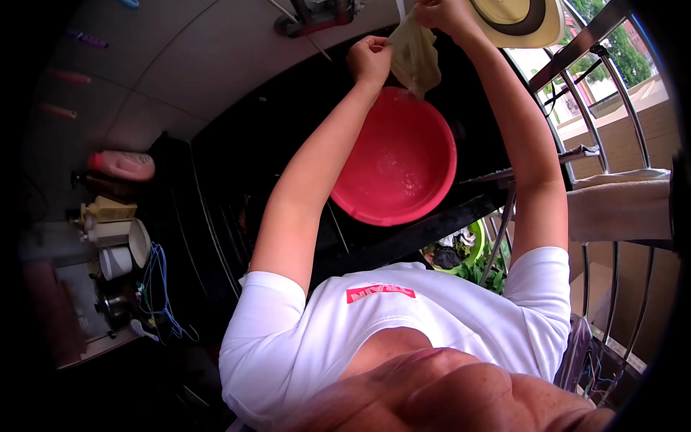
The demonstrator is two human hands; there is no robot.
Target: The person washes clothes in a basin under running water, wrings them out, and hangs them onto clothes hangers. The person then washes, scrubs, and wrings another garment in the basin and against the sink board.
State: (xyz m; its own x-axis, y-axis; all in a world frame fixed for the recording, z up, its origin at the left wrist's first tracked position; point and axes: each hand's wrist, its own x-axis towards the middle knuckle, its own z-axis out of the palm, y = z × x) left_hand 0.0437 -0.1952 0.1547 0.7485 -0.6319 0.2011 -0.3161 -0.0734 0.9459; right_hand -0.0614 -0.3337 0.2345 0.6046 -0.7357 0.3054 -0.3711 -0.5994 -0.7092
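At twelve o'clock, left hand (371, 61) and right hand (448, 16), edge-cropped, pinch thin yellowish sheet (415, 61); basin (396, 158) at six, rim contact unclear.

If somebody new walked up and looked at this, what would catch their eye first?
Probably the big red basin in the upper middle, bright against the black surface around it. Next, just above it, the limp, pale yellowish sheet pinched between the left hand and right hand. Then perhaps the white shirt with its red printed patch, filling the lower middle.
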